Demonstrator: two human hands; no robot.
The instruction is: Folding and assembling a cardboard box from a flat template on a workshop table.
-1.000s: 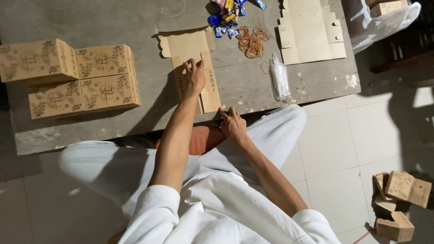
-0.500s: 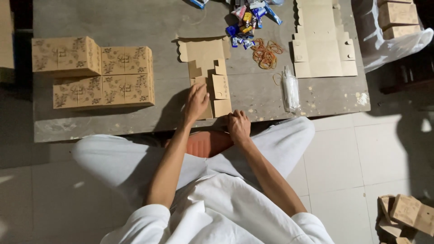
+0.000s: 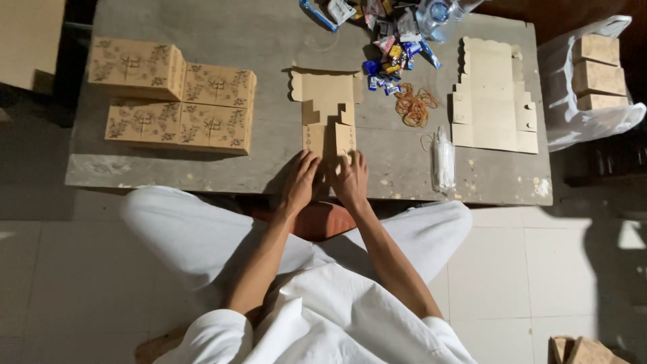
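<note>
Left hand (image 3: 301,180) and right hand (image 3: 350,178) are now both down flat on the near end of the flat cardboard box blank (image 3: 328,114), fingers spread and pressing rather than gripping anything. A second ago only the left was reaching up onto it while the right sat back at the worktop (image 3: 269,40) edge, so both have closed in on the bottom flaps, looks like a fold getting creased. The blank lies mid-worktop, finished patterned boxes (image 3: 175,94) stacked well off to the left, more blanks (image 3: 492,101) right, rubber bands (image 3: 412,106) and candy wrappers (image 3: 391,54) between
</note>
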